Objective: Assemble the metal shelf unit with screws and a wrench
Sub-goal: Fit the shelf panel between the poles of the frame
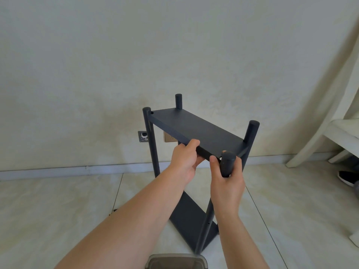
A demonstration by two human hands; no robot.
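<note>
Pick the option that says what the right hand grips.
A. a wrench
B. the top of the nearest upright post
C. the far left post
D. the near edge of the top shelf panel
B: the right hand curls round the top of the nearest post, while the left hand holds the top shelf panel by its near edge.

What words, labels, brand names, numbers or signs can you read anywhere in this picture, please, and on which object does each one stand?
None: no readable text appears anywhere.
The dark shelf unit, held by the left hand and right hand, bears no label or marking.
The wall plates behind it show no lettering that can be made out.
The translucent container at the bottom edge shows no print.
</note>
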